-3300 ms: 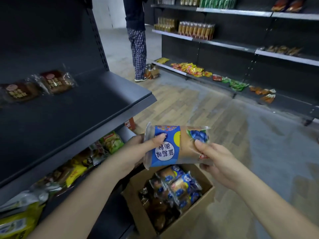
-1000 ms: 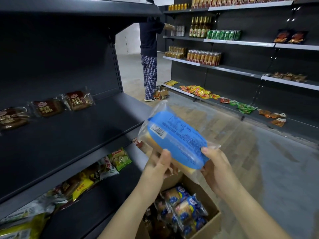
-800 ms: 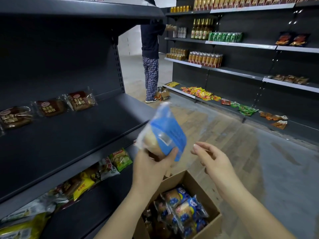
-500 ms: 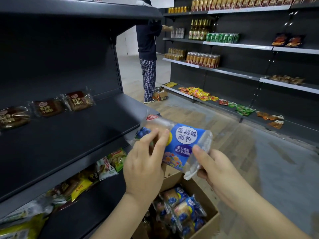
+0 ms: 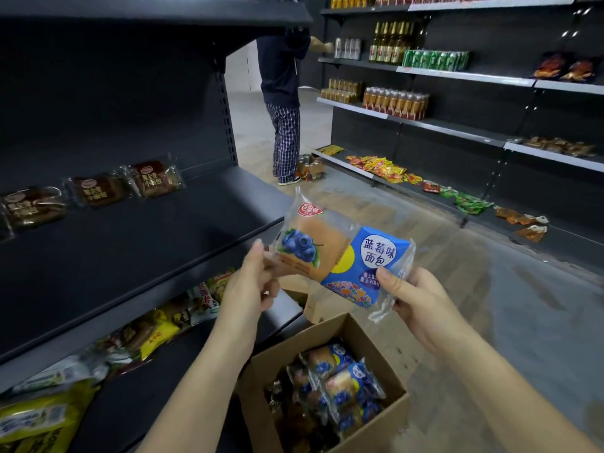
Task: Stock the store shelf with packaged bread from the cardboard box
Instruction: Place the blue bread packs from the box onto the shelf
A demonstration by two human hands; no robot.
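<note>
A shop aisle — dark metal shelving on both sides, rows of bottled drinks and snack packets far right.

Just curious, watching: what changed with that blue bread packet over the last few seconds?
The bread packet was flipped over, back then front, and its label now reads upright. The right hand briefly let go, then pinched it again; the left hand held on throughout. The three brown packets on the shelf and the cardboard box stayed put.

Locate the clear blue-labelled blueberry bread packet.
Head view, centre: the bread packet is held between left hand and right hand, above the brown cardboard box, right of the dark metal shelf.
</note>
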